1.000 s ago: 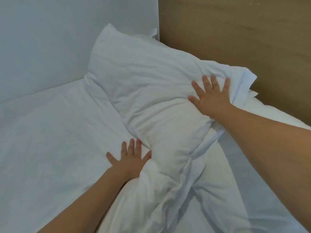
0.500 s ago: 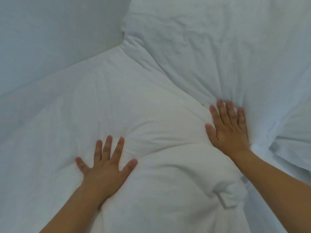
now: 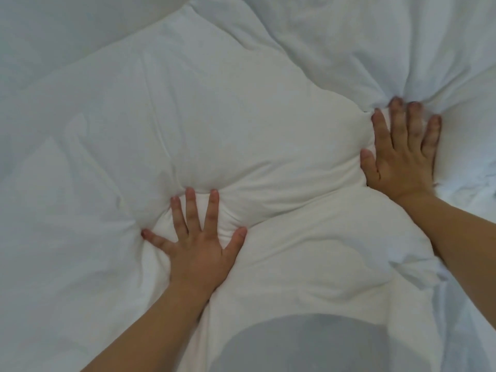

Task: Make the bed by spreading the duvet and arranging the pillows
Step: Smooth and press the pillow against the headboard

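A white duvet [image 3: 241, 130] fills most of the view, puffed up in the middle. My left hand [image 3: 198, 245] lies flat on it at the lower centre, fingers spread, pressing a dent into the fabric. My right hand [image 3: 402, 157] presses flat at the right, fingers apart, where the duvet meets a white pillow [image 3: 362, 36] at the top right. Creases fan out from its fingertips. Neither hand holds anything.
A pale wall [image 3: 53, 22] shows at the top left beside the bed. A grey shadowed patch [image 3: 308, 345] sits at the bottom centre. More rumpled white bedding [image 3: 469, 210] lies at the right edge.
The view has dropped and moved closer; the headboard and most of the pillow have left the frame. Both hands have slid from the pillow down onto the duvet and press flat.
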`<action>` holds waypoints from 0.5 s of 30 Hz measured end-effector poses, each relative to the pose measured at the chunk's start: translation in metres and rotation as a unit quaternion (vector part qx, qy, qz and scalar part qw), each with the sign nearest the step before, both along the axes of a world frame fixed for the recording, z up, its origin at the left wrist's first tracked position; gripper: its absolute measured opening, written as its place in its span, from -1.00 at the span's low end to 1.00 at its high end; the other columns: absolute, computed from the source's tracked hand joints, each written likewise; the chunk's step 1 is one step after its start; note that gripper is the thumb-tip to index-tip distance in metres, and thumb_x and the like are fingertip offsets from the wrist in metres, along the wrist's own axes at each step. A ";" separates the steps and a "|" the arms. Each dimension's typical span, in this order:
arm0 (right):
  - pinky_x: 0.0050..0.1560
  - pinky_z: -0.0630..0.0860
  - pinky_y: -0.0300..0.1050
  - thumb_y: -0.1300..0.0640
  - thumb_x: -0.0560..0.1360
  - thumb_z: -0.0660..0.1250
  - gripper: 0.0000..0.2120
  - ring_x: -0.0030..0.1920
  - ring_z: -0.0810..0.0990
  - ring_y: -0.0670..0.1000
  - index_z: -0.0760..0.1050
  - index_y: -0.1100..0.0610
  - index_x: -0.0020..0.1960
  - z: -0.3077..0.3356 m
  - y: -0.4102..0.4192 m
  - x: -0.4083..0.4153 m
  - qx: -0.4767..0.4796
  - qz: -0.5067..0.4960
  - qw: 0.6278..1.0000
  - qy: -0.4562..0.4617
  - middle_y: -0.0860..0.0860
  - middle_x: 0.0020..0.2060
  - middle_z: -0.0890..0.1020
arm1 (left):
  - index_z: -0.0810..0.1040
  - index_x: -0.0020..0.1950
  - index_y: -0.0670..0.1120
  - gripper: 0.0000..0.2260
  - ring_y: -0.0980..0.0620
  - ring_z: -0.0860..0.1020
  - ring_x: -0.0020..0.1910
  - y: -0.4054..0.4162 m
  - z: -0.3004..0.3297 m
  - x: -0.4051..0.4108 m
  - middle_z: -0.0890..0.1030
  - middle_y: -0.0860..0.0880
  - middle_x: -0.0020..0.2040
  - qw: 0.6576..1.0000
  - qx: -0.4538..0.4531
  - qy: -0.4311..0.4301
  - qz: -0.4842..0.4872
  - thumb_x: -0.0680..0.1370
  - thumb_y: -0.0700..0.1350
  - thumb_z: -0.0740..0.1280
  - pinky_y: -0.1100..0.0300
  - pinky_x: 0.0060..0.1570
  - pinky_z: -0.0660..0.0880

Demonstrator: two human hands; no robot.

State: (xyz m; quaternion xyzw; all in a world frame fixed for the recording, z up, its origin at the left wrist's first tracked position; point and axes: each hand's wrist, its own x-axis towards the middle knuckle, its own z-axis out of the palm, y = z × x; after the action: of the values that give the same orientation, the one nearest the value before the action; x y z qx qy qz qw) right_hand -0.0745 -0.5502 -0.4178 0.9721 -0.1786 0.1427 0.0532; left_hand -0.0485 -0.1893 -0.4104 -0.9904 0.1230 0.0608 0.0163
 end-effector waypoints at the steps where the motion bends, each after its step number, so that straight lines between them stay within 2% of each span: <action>1: 0.45 -0.33 0.18 -0.19 0.56 -0.14 -0.34 0.54 -0.07 0.22 0.02 0.12 0.57 0.000 0.000 0.001 -0.001 0.002 1.000 -0.005 0.15 0.56 0.00 | -0.30 0.53 0.22 -0.27 -0.05 -0.35 0.52 0.001 -0.002 0.000 -0.29 0.00 0.57 1.000 -0.002 -0.011 -0.002 0.45 0.49 -0.23 -0.58 0.19 -0.26; 4: 0.44 -0.33 0.19 -0.19 0.55 -0.14 -0.33 0.54 -0.07 0.22 0.02 0.12 0.57 0.002 0.000 0.003 0.009 0.001 1.000 -0.005 0.16 0.56 -0.01 | -0.20 0.56 0.20 -0.28 -0.07 -0.28 0.54 -0.001 -0.008 0.002 -0.19 -0.04 0.59 0.999 -0.011 -0.040 -0.007 0.47 0.46 -0.20 -0.60 0.18 -0.22; 9: 0.44 -0.32 0.18 -0.19 0.57 -0.08 -0.34 0.53 0.01 0.24 0.11 0.16 0.55 0.003 -0.001 -0.003 0.005 0.015 1.000 -0.010 0.19 0.54 0.08 | -0.20 0.56 0.19 -0.29 -0.10 -0.22 0.55 -0.009 -0.022 0.012 -0.15 -0.05 0.59 0.995 0.003 -0.099 -0.009 0.47 0.46 -0.26 -0.62 0.17 -0.19; 11: 0.45 -0.31 0.17 -0.19 0.58 0.00 -0.37 0.55 -0.01 0.18 0.13 0.12 0.55 0.013 0.005 0.000 0.034 -0.010 0.999 -0.018 0.14 0.55 0.08 | -0.21 0.56 0.20 -0.29 -0.11 -0.21 0.55 -0.010 -0.027 0.015 -0.13 -0.05 0.59 0.993 0.005 -0.117 -0.010 0.47 0.46 -0.26 -0.62 0.16 -0.22; 12: 0.47 -0.29 0.18 -0.16 0.59 0.06 -0.40 0.55 -0.04 0.12 0.13 0.08 0.55 0.024 0.010 0.001 0.099 -0.025 0.995 -0.002 0.10 0.56 0.06 | -0.23 0.55 0.21 -0.29 -0.11 -0.20 0.55 -0.011 -0.030 0.016 -0.13 -0.04 0.59 0.992 0.008 -0.122 -0.008 0.46 0.47 -0.26 -0.62 0.16 -0.24; 13: 0.50 -0.24 0.21 -0.14 0.58 0.12 -0.42 0.56 -0.05 0.07 0.17 0.04 0.53 0.040 0.019 -0.004 0.220 -0.015 0.975 0.014 0.05 0.56 0.07 | -0.25 0.54 0.22 -0.30 -0.10 -0.20 0.55 -0.012 -0.031 0.018 -0.13 -0.03 0.59 0.992 0.012 -0.124 -0.006 0.46 0.48 -0.27 -0.61 0.16 -0.26; 15: 0.51 -0.13 0.22 -0.21 0.52 0.12 -0.41 0.54 0.04 -0.04 0.24 -0.04 0.50 0.063 0.043 -0.024 0.461 0.065 0.885 0.026 -0.07 0.53 0.16 | -0.26 0.54 0.22 -0.29 -0.10 -0.18 0.55 -0.010 -0.032 0.019 -0.11 -0.02 0.59 0.992 0.020 -0.125 0.000 0.45 0.48 -0.28 -0.60 0.14 -0.28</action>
State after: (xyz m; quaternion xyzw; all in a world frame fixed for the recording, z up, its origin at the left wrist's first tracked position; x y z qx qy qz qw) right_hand -0.0986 -0.5077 -0.3543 0.8996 -0.1596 0.0225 -0.4058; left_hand -0.0291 -0.1994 -0.4421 -0.9897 0.1191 -0.0606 0.0509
